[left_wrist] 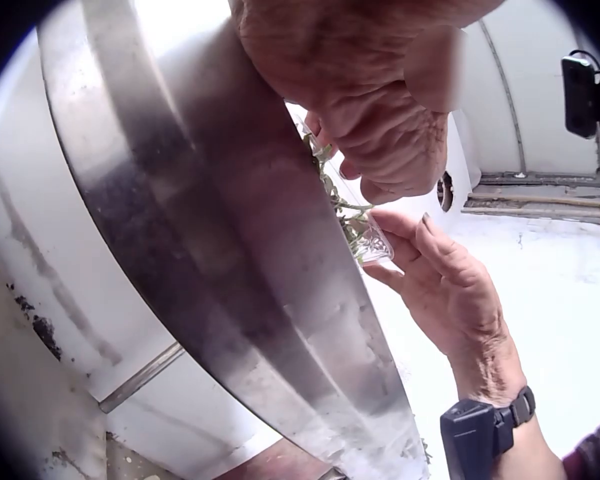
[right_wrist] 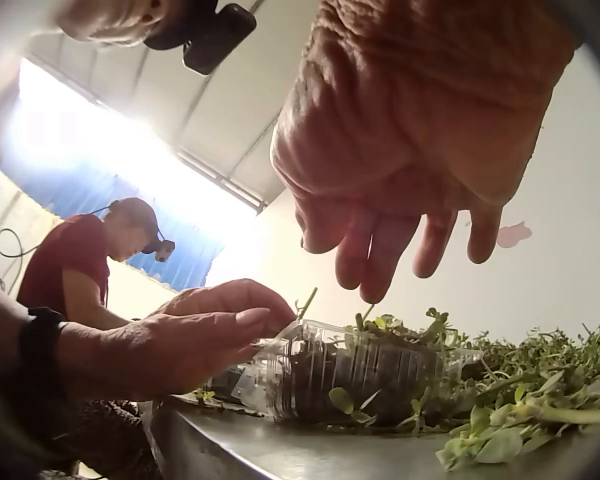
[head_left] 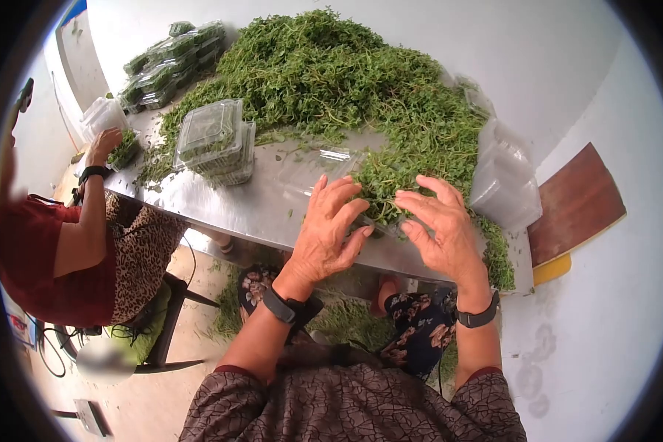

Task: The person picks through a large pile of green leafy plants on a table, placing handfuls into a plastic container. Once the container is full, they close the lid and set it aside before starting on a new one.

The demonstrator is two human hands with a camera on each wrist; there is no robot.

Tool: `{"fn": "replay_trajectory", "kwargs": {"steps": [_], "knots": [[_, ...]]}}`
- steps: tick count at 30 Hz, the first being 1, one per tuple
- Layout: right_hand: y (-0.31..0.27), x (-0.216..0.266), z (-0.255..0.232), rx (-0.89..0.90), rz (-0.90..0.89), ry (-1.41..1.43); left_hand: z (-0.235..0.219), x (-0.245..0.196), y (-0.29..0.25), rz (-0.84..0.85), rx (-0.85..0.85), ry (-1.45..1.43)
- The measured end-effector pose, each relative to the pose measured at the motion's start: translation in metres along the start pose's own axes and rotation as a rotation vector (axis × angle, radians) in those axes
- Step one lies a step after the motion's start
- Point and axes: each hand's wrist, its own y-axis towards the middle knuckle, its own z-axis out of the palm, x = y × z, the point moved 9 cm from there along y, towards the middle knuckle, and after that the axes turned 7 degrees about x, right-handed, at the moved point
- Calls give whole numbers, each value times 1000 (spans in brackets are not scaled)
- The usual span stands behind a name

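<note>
A clear plastic container point(right_wrist: 350, 375) filled with green sprigs stands at the table's front edge in the right wrist view. The left hand point(head_left: 330, 225) is at its left side, fingers extended and slightly bent, touching the wall near a corner point(right_wrist: 185, 340). Over the container, the right hand point(right_wrist: 410, 130) has its fingers spread and pointing down at the leaves. In the head view the right hand point(head_left: 442, 228) is at the container's right side. The left wrist view shows the right hand point(left_wrist: 455, 300) with fingertips by the container's corner point(left_wrist: 377, 245); the left hand point(left_wrist: 350, 90) is above.
A large heap of greens point(head_left: 309, 74) covers the back of the metal table point(head_left: 221, 217). Filled containers point(head_left: 212, 140) stand left, more point(head_left: 173, 62) at back left. Empty containers point(head_left: 504, 177) and a brown board point(head_left: 578, 202) are right. Another person point(head_left: 59, 250) sits left.
</note>
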Motion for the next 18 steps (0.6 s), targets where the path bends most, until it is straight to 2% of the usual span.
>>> {"fn": "replay_trajectory", "kwargs": {"steps": [5,9,12,18], "knots": [[2,-11,17,79,48,-95,14,1,2,12,125,62],[6,-24,20,126,79,-142,16,0,2,25,139,63],[8,-27,17,101,104,-108,14,-1,2,27,131,51],[-2,-40,-4,-48,198,89,3,2,0,4,4,7]]}}
